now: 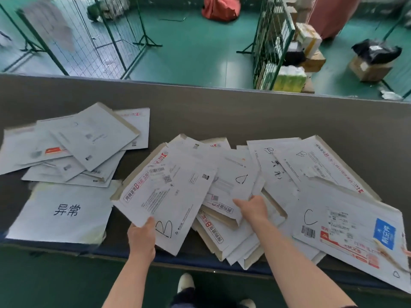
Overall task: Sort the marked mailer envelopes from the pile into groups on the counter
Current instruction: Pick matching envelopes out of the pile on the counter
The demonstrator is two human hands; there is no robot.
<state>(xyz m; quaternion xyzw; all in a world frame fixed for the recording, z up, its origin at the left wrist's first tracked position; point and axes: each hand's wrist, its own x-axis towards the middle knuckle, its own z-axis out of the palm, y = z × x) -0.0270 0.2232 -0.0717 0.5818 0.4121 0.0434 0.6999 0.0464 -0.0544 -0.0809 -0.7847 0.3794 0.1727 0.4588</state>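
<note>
Mailer envelopes in a loose pile [233, 185] are sprawling across the centre and right of the grey counter [222, 112], many overlapping at odd angles, some hanging over the near edge.

From your head camera, your left hand [142, 236], at lower centre of the frame, is pinching the near edge of an envelope marked B [164, 196], thumb on top and fingers hidden beneath; that envelope is tilting up and leftwards over the pile's left side. Your right hand [253, 207], just right of centre, is lying on the pile with its thumb pointing left, fingers tucked under the edge of an envelope marked D [235, 176], gripping it.

To the right, two envelopes marked B [289, 165] are lying side by side, and at lower right an envelope marked C [347, 230] with a blue sticker is overlapping them.

At upper left of the counter a sorted group of envelopes [77, 143] is lying fanned out, well apart from your hands. Just below it a white sheet with two printed characters [64, 212] is sitting near the counter's front edge.

Beyond the counter, green wire fence panels [271, 41] and cardboard boxes [369, 67] are standing on the green floor [195, 47]. Your white shoes [185, 283] are showing at the bottom.
</note>
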